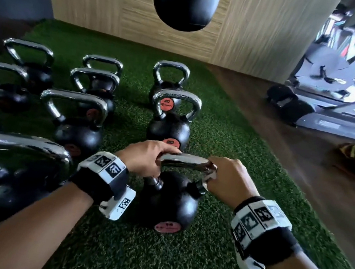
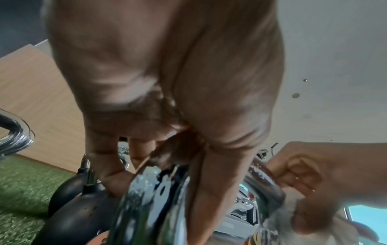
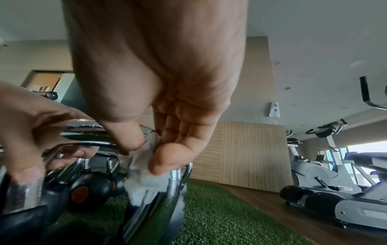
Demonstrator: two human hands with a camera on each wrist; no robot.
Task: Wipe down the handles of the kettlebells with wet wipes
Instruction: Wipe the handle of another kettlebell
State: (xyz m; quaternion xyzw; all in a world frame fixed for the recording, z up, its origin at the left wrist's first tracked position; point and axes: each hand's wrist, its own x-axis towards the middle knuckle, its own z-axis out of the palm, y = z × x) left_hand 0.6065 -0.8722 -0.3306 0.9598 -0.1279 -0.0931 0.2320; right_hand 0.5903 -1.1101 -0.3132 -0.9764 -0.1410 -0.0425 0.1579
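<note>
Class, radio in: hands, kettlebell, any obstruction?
Left hand grips handle of nearest kettlebell. Right hand pinches wipe at handle's right corner. Nothing in the way.

Both forearms extended, left hand (image 1: 147, 157) and right hand (image 1: 229, 180) fingers curled.

The number "20" reads on a round orange-red label (image 1: 166, 104) seen through the chrome handle of the black cast-iron kettlebell (image 1: 168, 128) — it sits on the ball behind. A second orange-red disc (image 1: 171, 143) low on that front ball also shows "20". The pink label (image 1: 167, 226) on the nearest kettlebell is too blurred to read.
</note>
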